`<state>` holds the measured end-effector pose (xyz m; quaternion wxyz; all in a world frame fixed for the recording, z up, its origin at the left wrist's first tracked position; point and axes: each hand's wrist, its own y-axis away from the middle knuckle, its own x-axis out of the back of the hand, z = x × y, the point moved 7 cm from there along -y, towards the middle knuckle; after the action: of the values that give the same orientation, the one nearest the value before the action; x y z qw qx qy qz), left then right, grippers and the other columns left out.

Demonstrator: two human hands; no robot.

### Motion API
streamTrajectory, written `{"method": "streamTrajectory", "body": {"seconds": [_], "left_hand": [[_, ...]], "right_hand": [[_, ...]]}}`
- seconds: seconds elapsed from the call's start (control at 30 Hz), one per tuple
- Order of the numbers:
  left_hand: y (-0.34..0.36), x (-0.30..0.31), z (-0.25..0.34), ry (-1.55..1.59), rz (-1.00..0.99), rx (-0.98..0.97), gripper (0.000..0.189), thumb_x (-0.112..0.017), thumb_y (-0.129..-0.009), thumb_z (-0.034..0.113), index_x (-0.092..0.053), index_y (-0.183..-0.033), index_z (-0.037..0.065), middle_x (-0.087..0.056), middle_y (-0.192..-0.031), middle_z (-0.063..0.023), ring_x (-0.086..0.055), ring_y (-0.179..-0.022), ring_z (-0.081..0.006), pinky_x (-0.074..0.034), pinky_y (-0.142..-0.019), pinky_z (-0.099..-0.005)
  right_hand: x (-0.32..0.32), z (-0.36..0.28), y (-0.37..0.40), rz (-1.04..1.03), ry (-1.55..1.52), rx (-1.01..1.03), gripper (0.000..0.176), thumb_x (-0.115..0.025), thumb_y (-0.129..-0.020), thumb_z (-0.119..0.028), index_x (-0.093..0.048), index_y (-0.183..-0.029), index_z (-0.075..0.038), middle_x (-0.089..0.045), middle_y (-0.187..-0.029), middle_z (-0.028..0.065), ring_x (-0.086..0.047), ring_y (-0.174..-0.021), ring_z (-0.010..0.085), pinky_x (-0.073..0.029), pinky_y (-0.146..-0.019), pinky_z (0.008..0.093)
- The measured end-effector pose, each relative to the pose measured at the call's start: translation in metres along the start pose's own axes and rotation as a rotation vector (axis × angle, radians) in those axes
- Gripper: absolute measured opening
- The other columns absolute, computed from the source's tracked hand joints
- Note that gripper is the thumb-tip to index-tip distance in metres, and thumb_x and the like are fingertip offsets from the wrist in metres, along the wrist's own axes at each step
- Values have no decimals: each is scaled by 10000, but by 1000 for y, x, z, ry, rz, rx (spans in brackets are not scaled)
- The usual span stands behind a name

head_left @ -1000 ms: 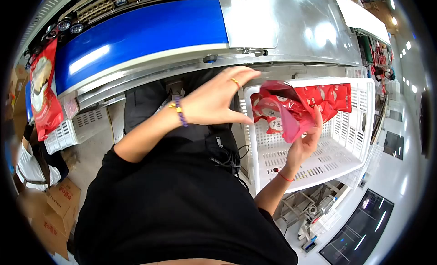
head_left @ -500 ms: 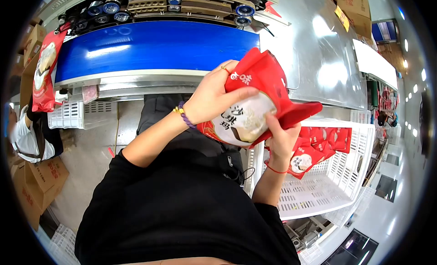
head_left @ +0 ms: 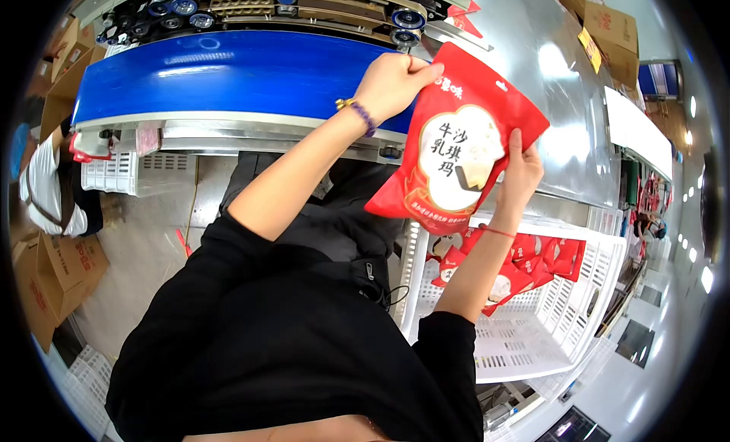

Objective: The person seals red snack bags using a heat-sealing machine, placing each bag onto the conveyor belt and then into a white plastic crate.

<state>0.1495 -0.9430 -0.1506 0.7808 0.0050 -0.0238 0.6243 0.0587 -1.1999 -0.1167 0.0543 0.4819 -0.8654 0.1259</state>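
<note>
A red snack bag [head_left: 462, 149] with a white oval label and dark lettering is held up in front of me, its printed face toward the camera. My left hand [head_left: 391, 83] pinches the bag's upper left corner between thumb and fingers. On the opposite side, my right hand [head_left: 521, 172] grips the right edge, thumb on the front and the other fingers hidden behind. Below my right forearm, a white plastic crate [head_left: 532, 351] holds several similar red bags [head_left: 532, 259].
A blue conveyor belt [head_left: 228, 73] runs ahead of me beneath a roller mechanism [head_left: 289, 9]. To its right lies a steel table [head_left: 525, 31] with cardboard boxes [head_left: 610, 35] beyond. Another person [head_left: 49, 191] is at far left, near an open carton [head_left: 65, 278].
Both hands have raised the bag and spread it flatter, turning its front toward the camera. My left hand has shifted to its top corner. The red bag at the belt's left end has left its place.
</note>
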Motion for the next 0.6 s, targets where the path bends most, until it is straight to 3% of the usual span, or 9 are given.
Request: {"method": "streamTrajectory", "body": {"seconds": [0.07, 0.1, 0.17, 0.3, 0.33, 0.37, 0.43, 0.57, 0.6], "left_hand": [[-16, -10, -10, 363, -33, 186, 227, -645, -899, 214, -650, -773, 25, -528, -605, 33, -416, -491, -35, -311, -436, -208], [-23, -10, -10, 364, -23, 184, 227, -645, -899, 214, -650, -773, 25, -528, -605, 33, -416, -491, -35, -311, -436, -208], [-31, -6, -17, 452, 72, 269, 209, -635, -890, 177, -579, -717, 74, -403, -578, 63, -296, -446, -33, -197, -402, -221], [-33, 25, -22, 469, 205, 265, 187, -625, -896, 191, -585, -788, 43, -445, -600, 46, -342, -463, -42, -252, -415, -211], [-31, 33, -22, 470, 185, 203, 208, -631, -901, 210, -619, -854, 8, -472, -608, 37, -383, -465, -50, -300, -426, -210], [-22, 40, -15, 390, 180, 161, 269, -659, -892, 246, -638, -923, -21, -504, -613, 26, -423, -466, -57, -343, -439, -210], [-3, 56, -5, 171, 122, 185, 331, -693, -869, 285, -653, -952, -32, -541, -626, 9, -450, -472, -57, -359, -440, -205], [4, 105, -22, -22, 306, 147, 366, -752, -812, 322, -690, -887, -30, -514, -571, 26, -406, -483, -34, -288, -427, -207], [4, 117, -22, -130, 391, 96, 397, -761, -758, 369, -707, -814, -20, -683, -699, -102, -638, -629, -171, -492, -622, -299]], "right_hand": [[-6, 2, -22, -96, -221, -73, 241, -650, -910, -142, -610, -1057, 45, -694, -901, 74, -604, -741, 74, -450, -626, 193], [-9, 0, -32, -106, -222, -72, 241, -650, -910, -142, -610, -1057, 45, -694, -901, 74, -604, -741, 74, -450, -626, 193], [-14, -1, -48, -80, -93, -102, 233, -684, -881, -123, -559, -1022, 14, -692, -896, 101, -600, -705, 77, -440, -572, 193], [-55, 0, -73, -104, -113, -44, 245, -713, -849, -90, -472, -878, -53, -657, -795, 73, -560, -645, 65, -385, -501, 198], [-67, -3, -70, -84, -135, -29, 263, -709, -852, -66, -452, -800, -92, -602, -729, 17, -551, -650, 53, -412, -532, 201], [-71, 3, -77, -18, 21, 21, 336, -730, -844, -114, -415, -728, -112, -509, -665, -37, -452, -594, 32, -359, -505, 198], [-90, -15, -60, -18, 25, 56, 416, -753, -830, -167, -364, -688, -126, -429, -635, -63, -356, -568, 32, -302, -485, 205], [-124, -21, -46, -35, 13, 89, 446, -754, -825, -173, -334, -677, -142, -392, -630, -72, -315, -557, 30, -272, -472, 210], [-132, -16, -44, -68, -72, 53, 444, -743, -825, -129, -322, -683, -138, -390, -636, -59, -326, -562, 38, -284, -477, 216]]}}
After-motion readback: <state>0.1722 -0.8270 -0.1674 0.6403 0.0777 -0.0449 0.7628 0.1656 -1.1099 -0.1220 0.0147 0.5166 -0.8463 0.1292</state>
